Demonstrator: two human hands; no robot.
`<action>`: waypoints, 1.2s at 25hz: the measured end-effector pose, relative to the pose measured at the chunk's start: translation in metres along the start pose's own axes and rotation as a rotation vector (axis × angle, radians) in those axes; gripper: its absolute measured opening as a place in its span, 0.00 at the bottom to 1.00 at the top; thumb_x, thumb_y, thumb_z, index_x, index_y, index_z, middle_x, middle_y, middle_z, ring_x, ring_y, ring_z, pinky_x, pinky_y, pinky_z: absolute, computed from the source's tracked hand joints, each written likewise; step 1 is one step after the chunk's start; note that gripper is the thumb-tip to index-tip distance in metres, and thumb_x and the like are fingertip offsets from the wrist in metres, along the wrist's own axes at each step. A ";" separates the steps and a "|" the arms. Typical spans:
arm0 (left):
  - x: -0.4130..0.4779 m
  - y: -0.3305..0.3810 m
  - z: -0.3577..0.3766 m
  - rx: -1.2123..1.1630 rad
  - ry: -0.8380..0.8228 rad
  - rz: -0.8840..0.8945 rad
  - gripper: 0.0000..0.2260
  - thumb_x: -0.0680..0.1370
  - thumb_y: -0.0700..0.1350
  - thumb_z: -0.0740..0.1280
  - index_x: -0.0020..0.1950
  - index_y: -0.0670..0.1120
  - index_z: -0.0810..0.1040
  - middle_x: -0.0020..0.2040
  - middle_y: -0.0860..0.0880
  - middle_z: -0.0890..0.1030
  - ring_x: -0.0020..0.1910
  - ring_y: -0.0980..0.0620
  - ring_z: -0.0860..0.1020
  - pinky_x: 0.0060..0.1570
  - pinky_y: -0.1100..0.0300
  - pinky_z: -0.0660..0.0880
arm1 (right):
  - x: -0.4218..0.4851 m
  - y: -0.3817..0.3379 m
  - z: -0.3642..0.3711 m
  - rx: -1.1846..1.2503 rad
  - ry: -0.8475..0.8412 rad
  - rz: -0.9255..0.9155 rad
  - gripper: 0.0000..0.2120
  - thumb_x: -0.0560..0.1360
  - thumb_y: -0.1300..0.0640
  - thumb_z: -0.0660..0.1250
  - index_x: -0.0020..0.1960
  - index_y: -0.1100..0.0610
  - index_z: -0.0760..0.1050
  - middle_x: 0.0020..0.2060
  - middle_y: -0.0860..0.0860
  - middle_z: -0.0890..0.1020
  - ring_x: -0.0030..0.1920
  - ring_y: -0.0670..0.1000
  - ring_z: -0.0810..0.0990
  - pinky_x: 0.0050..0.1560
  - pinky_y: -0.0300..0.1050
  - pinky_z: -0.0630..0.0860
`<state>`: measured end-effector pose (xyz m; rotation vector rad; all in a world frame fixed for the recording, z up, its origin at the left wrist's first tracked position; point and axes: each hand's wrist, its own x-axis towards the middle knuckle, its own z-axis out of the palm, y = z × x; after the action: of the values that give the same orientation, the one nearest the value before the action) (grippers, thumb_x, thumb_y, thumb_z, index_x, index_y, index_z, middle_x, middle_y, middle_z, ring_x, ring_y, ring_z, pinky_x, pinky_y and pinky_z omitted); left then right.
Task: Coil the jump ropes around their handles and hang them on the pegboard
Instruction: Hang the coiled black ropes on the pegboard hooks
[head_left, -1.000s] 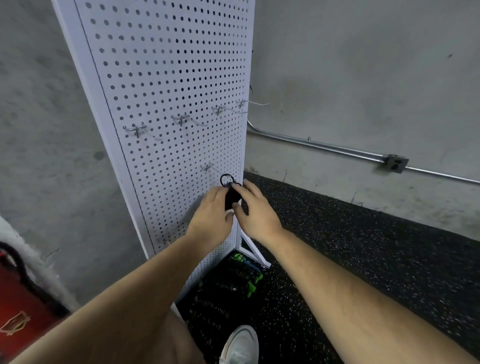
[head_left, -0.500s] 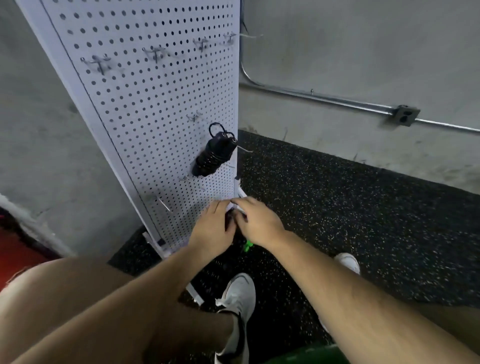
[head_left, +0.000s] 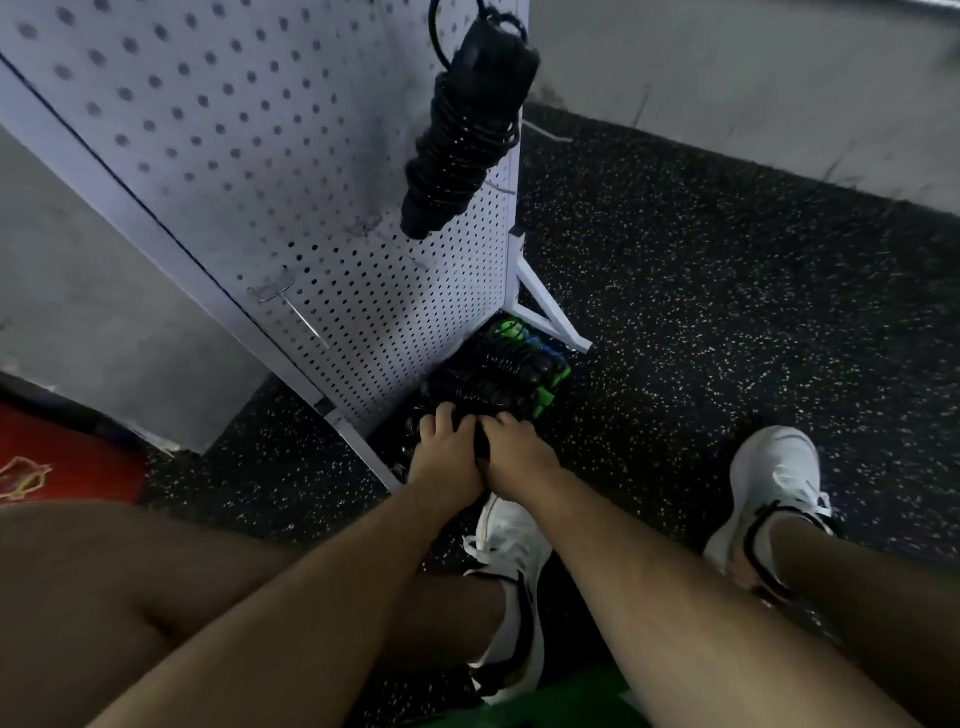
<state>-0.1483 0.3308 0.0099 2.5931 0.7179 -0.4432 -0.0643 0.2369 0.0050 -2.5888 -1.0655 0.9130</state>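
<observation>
- One black coiled jump rope (head_left: 467, 130) is already up, hanging tilted near the right edge of the white pegboard (head_left: 234, 156).
- The pile of ropes (head_left: 511, 364), black and green, sits on the speckled floor (head_left: 727, 312) at the board's foot.
- The left hand (head_left: 447, 457) and right hand (head_left: 517, 449) are side by side on that pile, fingers curled down into it.
- It's too dark there, so I honestly can't tell if either hand actually has hold of a rope.
- A metal hook (head_left: 291, 306) sticks out lower left on the board.

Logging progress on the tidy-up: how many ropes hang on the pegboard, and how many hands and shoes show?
Coiled black rope hung on the pegboard: 1
Hands: 2 (left hand, right hand)
White shoes: 2 (left shoe, right shoe)
Total: 5
Ropes in the floor pile: too tangled and dark to count.
</observation>
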 end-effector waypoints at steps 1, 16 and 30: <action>0.001 -0.003 0.003 -0.032 0.013 0.001 0.32 0.76 0.49 0.69 0.78 0.49 0.60 0.77 0.45 0.54 0.74 0.39 0.55 0.69 0.48 0.65 | 0.006 -0.001 0.005 0.000 0.000 0.010 0.29 0.78 0.52 0.66 0.77 0.52 0.60 0.71 0.55 0.67 0.67 0.61 0.68 0.64 0.56 0.73; -0.043 -0.004 -0.036 -0.269 0.282 0.174 0.23 0.78 0.38 0.65 0.74 0.46 0.69 0.73 0.47 0.62 0.71 0.47 0.59 0.74 0.50 0.63 | -0.045 -0.006 -0.036 0.018 0.289 -0.155 0.26 0.76 0.51 0.67 0.72 0.56 0.68 0.61 0.55 0.76 0.63 0.58 0.71 0.61 0.53 0.75; -0.183 0.138 -0.198 -1.254 0.578 0.179 0.23 0.75 0.60 0.72 0.63 0.52 0.67 0.58 0.47 0.78 0.47 0.56 0.82 0.48 0.59 0.78 | -0.230 -0.053 -0.176 0.023 0.972 -0.638 0.26 0.76 0.52 0.67 0.70 0.65 0.72 0.66 0.56 0.74 0.67 0.54 0.70 0.70 0.46 0.69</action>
<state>-0.1847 0.2390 0.2967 1.5020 0.6108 0.6653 -0.1141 0.1251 0.2729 -1.9766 -1.3363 -0.4394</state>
